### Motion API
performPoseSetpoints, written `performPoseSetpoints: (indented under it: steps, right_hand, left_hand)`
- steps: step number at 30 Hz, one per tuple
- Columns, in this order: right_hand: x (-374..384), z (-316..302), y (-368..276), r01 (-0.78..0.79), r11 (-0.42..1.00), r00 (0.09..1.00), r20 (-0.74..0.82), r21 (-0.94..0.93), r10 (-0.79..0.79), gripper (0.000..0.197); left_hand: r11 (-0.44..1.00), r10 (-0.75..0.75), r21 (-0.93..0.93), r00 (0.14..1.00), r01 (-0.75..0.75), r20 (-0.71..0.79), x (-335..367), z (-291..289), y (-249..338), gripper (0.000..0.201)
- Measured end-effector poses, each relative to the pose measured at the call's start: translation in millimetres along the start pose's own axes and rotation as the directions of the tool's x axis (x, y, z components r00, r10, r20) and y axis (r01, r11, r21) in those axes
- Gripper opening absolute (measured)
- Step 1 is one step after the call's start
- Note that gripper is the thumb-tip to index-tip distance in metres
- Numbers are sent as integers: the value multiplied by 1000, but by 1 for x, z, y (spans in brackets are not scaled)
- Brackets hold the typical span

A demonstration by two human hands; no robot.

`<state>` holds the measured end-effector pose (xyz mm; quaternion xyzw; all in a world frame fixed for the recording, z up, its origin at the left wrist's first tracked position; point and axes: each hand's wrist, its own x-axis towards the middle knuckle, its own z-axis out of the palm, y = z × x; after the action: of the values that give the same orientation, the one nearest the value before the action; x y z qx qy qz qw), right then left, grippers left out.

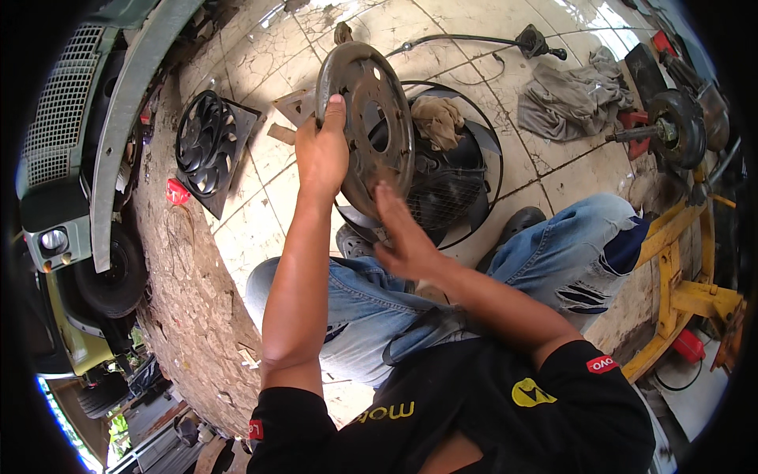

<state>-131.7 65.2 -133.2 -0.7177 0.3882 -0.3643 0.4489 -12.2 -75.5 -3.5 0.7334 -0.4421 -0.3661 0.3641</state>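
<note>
A round, rusty metal plate (338,73) with a raised rim, a centre hole and smaller holes is held tilted on edge above my knees. My left hand (322,150) is closed on its left rim, the thumb lying on the face and the other fingers hidden behind. Beside the plate's lower right face is my right hand (407,241), fingers stretched and thumb apart. Its fingertips are smeared by motion, and whether they touch the plate I cannot tell. Behind the plate, a black round part with a mesh (450,197) lies on the floor with a brown rag (437,122) on it.
A black fan (207,142) lies to the left near a red scrap (178,191). Toward the back are a cable with a black end fitting (533,43) and a grey cloth (575,93). A yellow metal frame (671,296) stands at right, a vehicle (59,158) at left.
</note>
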Motion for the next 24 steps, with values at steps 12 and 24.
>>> performPoseSetpoints:
  steps: [12,24]
  right_hand:
    - [1,-4,3,-141,990,987,81,18,139,101]
    - [-4,14,20,-167,925,933,-249,342,260,85]
  left_hand:
    - [997,82,0,997,-82,11,2,-3,-7,64]
    - [994,96,48,995,-97,26,-5,-2,-7,69]
